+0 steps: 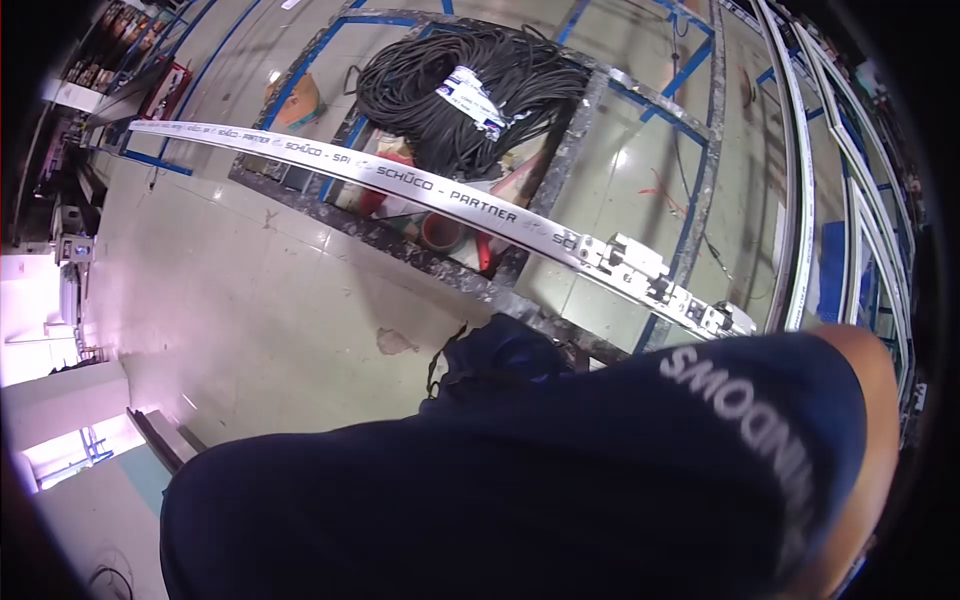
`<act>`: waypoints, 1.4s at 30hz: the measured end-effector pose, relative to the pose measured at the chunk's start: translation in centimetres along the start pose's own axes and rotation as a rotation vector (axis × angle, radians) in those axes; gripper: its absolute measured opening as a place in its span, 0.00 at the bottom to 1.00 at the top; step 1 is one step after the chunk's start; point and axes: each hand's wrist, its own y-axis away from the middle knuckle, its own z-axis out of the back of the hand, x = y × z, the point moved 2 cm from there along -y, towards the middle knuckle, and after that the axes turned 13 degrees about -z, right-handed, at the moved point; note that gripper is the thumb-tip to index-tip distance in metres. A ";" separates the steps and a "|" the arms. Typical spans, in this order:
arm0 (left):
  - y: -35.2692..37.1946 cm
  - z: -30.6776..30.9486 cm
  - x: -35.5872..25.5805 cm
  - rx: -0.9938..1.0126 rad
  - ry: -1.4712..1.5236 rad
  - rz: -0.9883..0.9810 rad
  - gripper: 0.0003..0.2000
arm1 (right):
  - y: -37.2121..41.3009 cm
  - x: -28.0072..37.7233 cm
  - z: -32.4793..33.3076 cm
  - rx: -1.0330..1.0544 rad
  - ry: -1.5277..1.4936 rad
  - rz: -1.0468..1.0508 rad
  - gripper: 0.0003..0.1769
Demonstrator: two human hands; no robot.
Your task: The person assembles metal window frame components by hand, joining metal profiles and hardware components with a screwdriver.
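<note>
Neither of my hands shows. At the right only my bent arm (872,420) is seen, below a dark blue sleeve (745,410) with white lettering. A long white profile (440,196), covered with printed "SCHÜCO - PARTNER" film, lies slantwise across a blue-and-black metal frame (380,238). White and metal fittings (630,265) sit on its near right end, not far from my sleeve. Behind the profile rests a coil of black rubber-like strip (430,85) with a white label (470,100).
A roll of tape (440,232) and a red object (485,252) lie under the profile within the frame. More long white profiles (850,160) stand at the right on blue supports. Dark blue cloth (505,352) bunches below the frame. Tiled floor (260,290) stretches left.
</note>
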 end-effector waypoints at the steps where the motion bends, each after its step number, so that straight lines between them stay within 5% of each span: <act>1: 0.1 -0.1 -0.2 -0.003 -0.004 0.009 0.13 | -1.9 -0.1 -0.6 0.003 0.030 -0.009 0.20; 11: -1.0 -1.1 -1.6 -0.063 -0.019 0.028 0.14 | -8.1 -0.8 1.7 -0.036 0.141 -0.145 0.19; 22: 0.1 -2.6 -4.2 -0.107 -0.066 0.048 0.14 | -3.6 4.0 19.6 -0.388 -0.240 -0.423 0.18; 28: 2.2 3.9 -3.2 -0.484 -0.199 -0.032 0.15 | 0.4 9.0 23.3 -0.635 -0.457 -0.670 0.17; 29: 2.9 5.8 -2.5 -0.546 -0.238 -0.004 0.15 | 1.2 4.4 20.5 -0.634 -0.498 -0.482 0.18; 31: 5.2 8.6 -1.9 -0.650 -0.305 0.080 0.15 | 4.2 -2.9 13.7 -0.616 -0.581 -0.100 0.19; 34: 13.4 9.8 -0.5 -0.649 -0.303 0.354 0.15 | 7.3 -2.4 6.5 -0.356 -1.153 -0.412 0.21; 36: 20.4 7.9 -0.6 -0.522 -0.210 0.605 0.15 | 10.8 -6.7 3.3 -0.006 -0.904 -0.700 0.24; 42: 36.1 -5.2 -4.9 -0.418 0.253 1.270 0.12 | 21.1 -13.9 -2.5 0.184 -0.849 -1.087 0.23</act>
